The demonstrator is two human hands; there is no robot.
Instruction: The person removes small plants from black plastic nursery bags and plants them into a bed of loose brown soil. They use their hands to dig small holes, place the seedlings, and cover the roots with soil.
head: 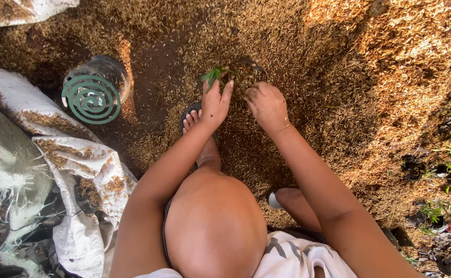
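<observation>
Both hands meet over one small black bag [247, 72] sunk in the rice husks [308, 46]. The left hand [215, 103] has its grip closed lightly round one green seedling [214, 75], apparently to keep it upright. The right hand [267, 105], just beside it, curls at the bag's rim; whether it grasps anything I cannot tell. One green coil [91, 99] sits on a pot well off to the left.
</observation>
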